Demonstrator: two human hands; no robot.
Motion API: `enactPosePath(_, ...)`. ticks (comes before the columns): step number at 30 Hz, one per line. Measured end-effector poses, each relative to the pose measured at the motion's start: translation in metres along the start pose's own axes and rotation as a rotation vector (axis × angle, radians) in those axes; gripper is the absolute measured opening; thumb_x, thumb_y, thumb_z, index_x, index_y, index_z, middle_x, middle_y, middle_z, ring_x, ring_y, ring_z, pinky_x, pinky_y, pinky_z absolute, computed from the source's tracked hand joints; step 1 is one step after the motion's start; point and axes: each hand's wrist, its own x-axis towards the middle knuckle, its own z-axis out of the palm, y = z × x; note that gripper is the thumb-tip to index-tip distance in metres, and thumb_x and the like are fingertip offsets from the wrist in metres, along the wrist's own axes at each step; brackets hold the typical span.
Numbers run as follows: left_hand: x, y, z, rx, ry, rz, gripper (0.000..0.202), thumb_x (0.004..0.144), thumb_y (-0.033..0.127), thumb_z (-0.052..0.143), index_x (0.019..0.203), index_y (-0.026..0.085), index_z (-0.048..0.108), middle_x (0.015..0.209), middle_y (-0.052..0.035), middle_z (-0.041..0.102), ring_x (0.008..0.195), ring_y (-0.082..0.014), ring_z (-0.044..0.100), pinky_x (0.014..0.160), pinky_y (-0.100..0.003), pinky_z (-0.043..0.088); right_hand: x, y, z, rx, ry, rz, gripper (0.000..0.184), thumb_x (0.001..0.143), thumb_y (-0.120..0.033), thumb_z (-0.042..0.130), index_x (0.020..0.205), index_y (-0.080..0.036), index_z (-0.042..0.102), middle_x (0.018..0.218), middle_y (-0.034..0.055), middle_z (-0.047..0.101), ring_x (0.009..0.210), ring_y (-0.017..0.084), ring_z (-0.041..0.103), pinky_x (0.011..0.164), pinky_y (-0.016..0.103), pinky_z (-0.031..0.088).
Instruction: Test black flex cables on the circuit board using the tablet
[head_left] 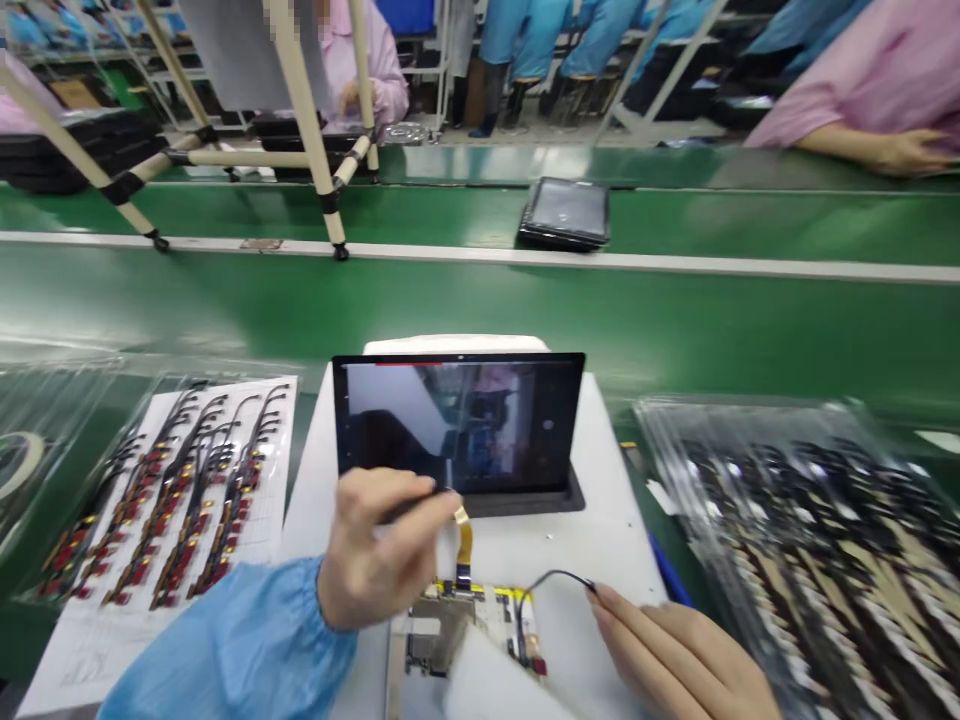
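Between my left hand's (382, 550) thumb and fingers is the upper end of a gold flex cable (466, 540); a small dark part at the fingertips is mostly hidden. The cable runs down to a circuit board (499, 610) with yellow tape along its top edge. On the right, my right hand (675, 655) pinches the end of a thin black cable (551, 574) that curves from the board. Behind both hands a tablet screen (457, 420) leans upright, lit with a camera picture. A blurred white piece (491, 680) covers part of the board.
At left, a clear tray (289, 385) holds rows of small red boards with black leads on paper. Another clear tray (660, 420) at right holds many dark parts. Stacked black devices (566, 215) lie on the green bench (450, 300), near a pipe frame (300, 110). Co-workers sit opposite.
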Motion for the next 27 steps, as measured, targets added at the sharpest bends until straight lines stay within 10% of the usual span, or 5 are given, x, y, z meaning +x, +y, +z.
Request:
enactPosePath(7, 0.022, 0.05, 0.033, -0.024, -0.361, 0.242, 0.019, 0.091, 0.016, 0.041, 0.095, 0.015, 0.059, 0.115, -0.0118, 0.056, 0.109, -0.0244, 0.047, 0.083, -0.036, 0.041, 0.015, 0.002, -0.004, -0.017, 0.094, -0.088, 0.021, 0.088, 0.002, 0.041, 0.098, -0.005, 0.059, 0.093, 0.0135, 0.065, 0.08, 0.016, 0.059, 0.063, 0.026, 0.05)
enactPosePath(16, 0.018, 0.054, 0.047, -0.13, -0.375, 0.152, 0.018, 0.088, 0.01, 0.039, 0.077, 0.016, 0.052, 0.108, -0.0124, 0.056, 0.104, -0.0279, 0.05, 0.078, -0.042, 0.045, 0.03, -0.002, 0.011, -0.015, 0.496, 0.039, 0.014, 0.087, -0.004, 0.05, 0.084, -0.01, 0.062, 0.076, 0.0066, 0.065, 0.065, 0.013, 0.054, 0.054, 0.025, 0.047)
enactPosePath(27, 0.012, 0.052, 0.048, -0.191, -0.387, 0.089, 0.017, 0.088, 0.01, 0.039, 0.079, 0.017, 0.051, 0.11, -0.0119, 0.055, 0.104, -0.0288, 0.05, 0.078, -0.046, 0.045, 0.031, -0.006, 0.014, -0.066, 0.575, 0.161, 0.013, 0.088, -0.011, 0.055, 0.081, -0.016, 0.065, 0.078, 0.0045, 0.059, 0.074, 0.014, 0.052, 0.065, 0.027, 0.045)
